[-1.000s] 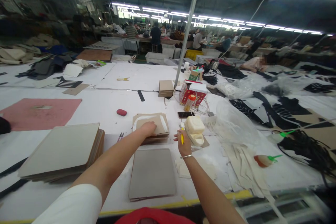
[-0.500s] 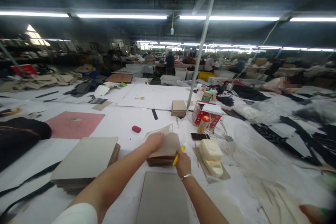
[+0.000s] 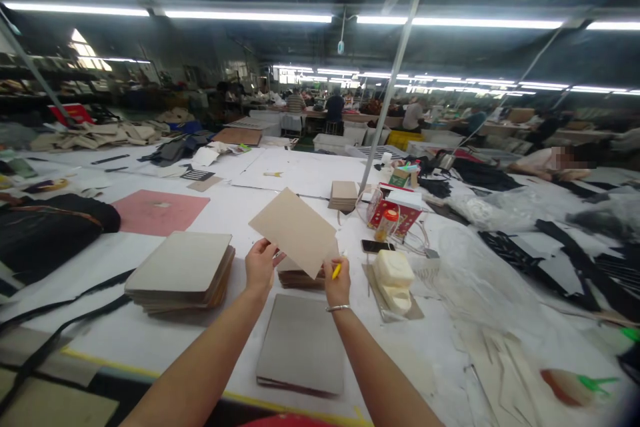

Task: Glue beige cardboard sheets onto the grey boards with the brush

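A tan cardboard sheet (image 3: 295, 230) is held up and tilted above the table. My left hand (image 3: 261, 268) pinches its lower left edge. At the sheet's lower right corner, my right hand (image 3: 338, 281) is closed around a slim yellow-handled tool (image 3: 337, 271) with a pale tip; its exact kind is unclear. The fingers of that hand also touch the sheet's corner. Partly hidden beneath the sheet is a stack of brown boards (image 3: 303, 280). Nearer me lies a low stack of grey boards (image 3: 301, 343), and a taller board stack (image 3: 180, 263) stands to the left.
To the right are a cream plastic container (image 3: 393, 275), a dark phone (image 3: 377, 246), an orange-lidded jar (image 3: 387, 225) and a red box (image 3: 403, 217). A pink sheet (image 3: 160, 211) and a black roll (image 3: 60, 230) lie left. Clear plastic film (image 3: 480, 287) covers the right side. A metal pole (image 3: 395, 73) rises behind.
The cardboard sheet has come up off the middle stack and is now tilted between both hands. My left hand has moved left and nearer me. The camera view has shifted, showing the table's front edge.
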### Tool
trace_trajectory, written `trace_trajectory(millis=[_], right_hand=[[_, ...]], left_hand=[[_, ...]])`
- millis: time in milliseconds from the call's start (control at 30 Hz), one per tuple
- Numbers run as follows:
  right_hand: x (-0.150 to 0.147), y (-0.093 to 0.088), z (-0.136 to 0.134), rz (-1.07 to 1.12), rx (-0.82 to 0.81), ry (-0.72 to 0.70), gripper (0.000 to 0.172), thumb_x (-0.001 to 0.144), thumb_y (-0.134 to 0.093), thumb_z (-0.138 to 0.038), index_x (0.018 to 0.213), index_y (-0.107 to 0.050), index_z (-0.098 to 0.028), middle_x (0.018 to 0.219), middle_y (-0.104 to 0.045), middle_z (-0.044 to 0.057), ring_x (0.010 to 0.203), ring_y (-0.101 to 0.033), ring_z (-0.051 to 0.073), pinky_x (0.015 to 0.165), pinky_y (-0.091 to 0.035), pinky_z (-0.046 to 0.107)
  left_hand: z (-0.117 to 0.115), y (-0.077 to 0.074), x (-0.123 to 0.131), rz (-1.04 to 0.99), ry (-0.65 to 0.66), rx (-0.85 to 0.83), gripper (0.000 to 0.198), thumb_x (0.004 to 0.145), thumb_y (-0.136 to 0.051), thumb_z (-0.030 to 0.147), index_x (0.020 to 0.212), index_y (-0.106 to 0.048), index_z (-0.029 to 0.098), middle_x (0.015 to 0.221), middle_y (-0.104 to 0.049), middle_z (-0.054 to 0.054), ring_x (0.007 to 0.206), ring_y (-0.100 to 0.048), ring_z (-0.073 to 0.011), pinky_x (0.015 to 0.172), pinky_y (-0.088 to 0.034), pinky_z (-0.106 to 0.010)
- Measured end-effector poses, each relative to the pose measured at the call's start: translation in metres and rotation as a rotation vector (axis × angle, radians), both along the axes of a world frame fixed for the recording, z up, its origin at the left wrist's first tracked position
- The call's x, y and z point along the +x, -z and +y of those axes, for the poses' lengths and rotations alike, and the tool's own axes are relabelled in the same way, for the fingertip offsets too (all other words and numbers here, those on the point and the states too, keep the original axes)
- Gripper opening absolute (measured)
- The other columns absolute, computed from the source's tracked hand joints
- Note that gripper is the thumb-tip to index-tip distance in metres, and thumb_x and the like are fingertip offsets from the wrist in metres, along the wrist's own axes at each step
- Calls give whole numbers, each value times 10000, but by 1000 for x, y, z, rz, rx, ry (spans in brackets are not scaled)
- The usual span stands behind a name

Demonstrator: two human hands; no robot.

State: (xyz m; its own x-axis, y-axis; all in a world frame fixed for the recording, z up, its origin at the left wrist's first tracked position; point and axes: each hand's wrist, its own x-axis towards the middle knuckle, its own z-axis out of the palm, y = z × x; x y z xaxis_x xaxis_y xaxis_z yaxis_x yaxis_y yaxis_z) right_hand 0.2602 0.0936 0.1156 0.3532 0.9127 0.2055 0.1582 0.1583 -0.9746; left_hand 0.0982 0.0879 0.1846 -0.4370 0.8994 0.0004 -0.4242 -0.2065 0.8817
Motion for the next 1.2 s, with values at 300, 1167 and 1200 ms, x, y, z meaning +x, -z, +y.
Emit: trace_trajectory(millis=[300,1167,1200], right_hand=[[40,5,-42,119,25,-42,319,708,-565,-379,893,-366,-212,607,-482,-75,554,-488,86,590,-431,228],[67,152,-112,-745,-389,-183,269,804,-340,-429,885,-447,-195,703,-579,27,555,-548,178,516,-347,257],[67,152,-111,-745,-395,-180,271,803,-342,-426,893,-449,-193,706,-584,29,555,-551,178,514,-348,257]], left_hand=[[-42,30,28,159,85,-97,376,700,-544,362,1009,-408,198,936,-578,-44,764,-593,-118,673,-510,-285],[-101,217,-62,909,309,-730,252,672,-524,358,669,-666,150,668,-667,-31,676,-596,-171,622,-427,-242],[-99,219,-63,910,314,-736,249,669,-530,358,670,-669,152,669,-668,-32,681,-597,-173,622,-427,-242]])
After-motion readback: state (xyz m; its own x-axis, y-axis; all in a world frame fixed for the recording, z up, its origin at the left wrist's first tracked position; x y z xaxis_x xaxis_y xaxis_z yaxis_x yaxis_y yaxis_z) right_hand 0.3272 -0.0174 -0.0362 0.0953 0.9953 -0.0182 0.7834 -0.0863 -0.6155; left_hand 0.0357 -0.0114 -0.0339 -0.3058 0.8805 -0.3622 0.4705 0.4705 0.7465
